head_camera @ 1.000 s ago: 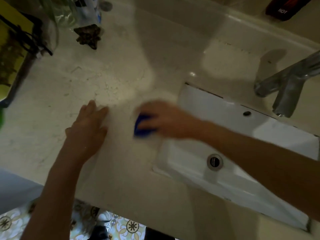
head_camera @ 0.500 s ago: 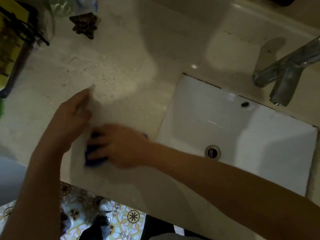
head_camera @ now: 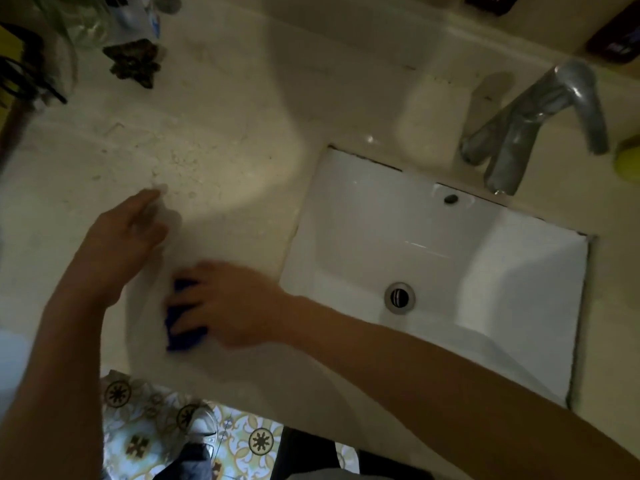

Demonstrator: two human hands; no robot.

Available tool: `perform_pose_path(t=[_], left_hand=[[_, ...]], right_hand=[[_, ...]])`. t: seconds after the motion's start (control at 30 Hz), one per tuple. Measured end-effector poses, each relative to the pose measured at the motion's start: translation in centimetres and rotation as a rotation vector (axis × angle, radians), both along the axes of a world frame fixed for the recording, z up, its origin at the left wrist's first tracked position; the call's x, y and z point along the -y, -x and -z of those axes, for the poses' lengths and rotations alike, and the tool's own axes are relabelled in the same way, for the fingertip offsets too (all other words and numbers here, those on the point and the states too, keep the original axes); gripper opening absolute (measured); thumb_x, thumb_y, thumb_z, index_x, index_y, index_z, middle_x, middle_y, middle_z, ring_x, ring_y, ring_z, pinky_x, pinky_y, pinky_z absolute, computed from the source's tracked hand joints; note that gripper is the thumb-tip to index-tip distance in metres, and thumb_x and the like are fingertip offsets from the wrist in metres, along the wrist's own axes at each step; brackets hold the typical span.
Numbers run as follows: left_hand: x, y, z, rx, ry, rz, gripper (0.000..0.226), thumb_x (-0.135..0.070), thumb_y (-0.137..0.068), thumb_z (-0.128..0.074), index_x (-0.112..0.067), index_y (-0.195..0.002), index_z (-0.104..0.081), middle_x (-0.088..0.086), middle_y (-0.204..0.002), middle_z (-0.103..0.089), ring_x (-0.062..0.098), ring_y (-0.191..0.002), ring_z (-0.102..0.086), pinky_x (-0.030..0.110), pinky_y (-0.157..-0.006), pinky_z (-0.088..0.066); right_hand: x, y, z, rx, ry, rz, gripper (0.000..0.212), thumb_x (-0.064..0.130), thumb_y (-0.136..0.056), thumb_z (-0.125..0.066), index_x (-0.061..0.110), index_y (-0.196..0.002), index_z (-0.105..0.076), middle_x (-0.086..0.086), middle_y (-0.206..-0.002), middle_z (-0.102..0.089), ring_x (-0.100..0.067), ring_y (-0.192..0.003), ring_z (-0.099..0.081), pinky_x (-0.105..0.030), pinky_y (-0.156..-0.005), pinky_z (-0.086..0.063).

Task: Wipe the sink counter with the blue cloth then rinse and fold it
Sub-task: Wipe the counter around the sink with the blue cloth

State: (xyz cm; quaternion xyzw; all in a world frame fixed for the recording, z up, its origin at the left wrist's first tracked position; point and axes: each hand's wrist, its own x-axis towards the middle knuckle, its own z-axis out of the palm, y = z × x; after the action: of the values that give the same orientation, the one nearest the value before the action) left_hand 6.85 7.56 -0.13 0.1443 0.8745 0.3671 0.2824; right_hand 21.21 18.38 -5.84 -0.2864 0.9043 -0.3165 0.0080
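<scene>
The blue cloth is bunched under my right hand, which presses it flat on the beige sink counter near the front edge, left of the white sink basin. Only the cloth's left part shows past my fingers. My left hand rests on the counter just up and left of the cloth, fingers loosely extended, holding nothing. The hands are close but apart. Both are blurred.
A metal faucet stands behind the basin, the drain at its middle. A dark star-shaped object, bottles and a black rack crowd the back left. Dark bottles sit back right. Patterned floor tiles show below the counter edge.
My right hand has swept the cloth from beside the basin's corner leftward and toward the front edge. My left hand stayed on the counter, shifting slightly left.
</scene>
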Motion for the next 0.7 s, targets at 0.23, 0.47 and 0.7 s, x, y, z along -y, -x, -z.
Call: perform_pose_path(t=[0.23,0.47,0.7], left_hand=[[2.4,1.1,3.5,-0.077,0.141,-0.023,0.057,-0.035,-0.08,-0.061,-0.045,-0.134,-0.047,0.002,-0.144,-0.054,0.025,-0.129,-0.052,0.051,-0.109,-0.041],[-3.5,-9.2,-0.8,-0.18,0.205,-0.019,0.052,-0.028,-0.085,-0.051,-0.02,-0.137,-0.05,0.015,-0.133,-0.059,0.039,-0.119,-0.057,0.055,-0.1,-0.047],[-8.0,-21.6,0.4,-0.224,0.024,0.371,0.032,-0.006,-0.09,-0.056,-0.01,-0.121,-0.064,0.013,-0.123,-0.065,0.03,-0.112,-0.059,0.028,-0.096,-0.039]], right_hand=[[-1.1,-13.5,0.0,0.081,-0.013,-0.156,0.014,0.009,-0.084,-0.075,0.011,-0.098,-0.078,-0.009,-0.125,-0.07,-0.036,-0.131,-0.051,-0.046,-0.115,-0.03],[-0.9,-22.8,-0.5,0.121,-0.093,0.771,0.032,0.027,-0.106,-0.043,0.025,-0.122,-0.07,-0.001,-0.145,-0.057,-0.032,-0.144,-0.038,-0.045,-0.121,-0.026],[0.6,-31.8,0.0,0.129,-0.181,1.099,0.031,0.028,-0.106,-0.043,0.022,-0.122,-0.069,-0.009,-0.138,-0.062,-0.037,-0.136,-0.047,-0.05,-0.117,-0.033]])
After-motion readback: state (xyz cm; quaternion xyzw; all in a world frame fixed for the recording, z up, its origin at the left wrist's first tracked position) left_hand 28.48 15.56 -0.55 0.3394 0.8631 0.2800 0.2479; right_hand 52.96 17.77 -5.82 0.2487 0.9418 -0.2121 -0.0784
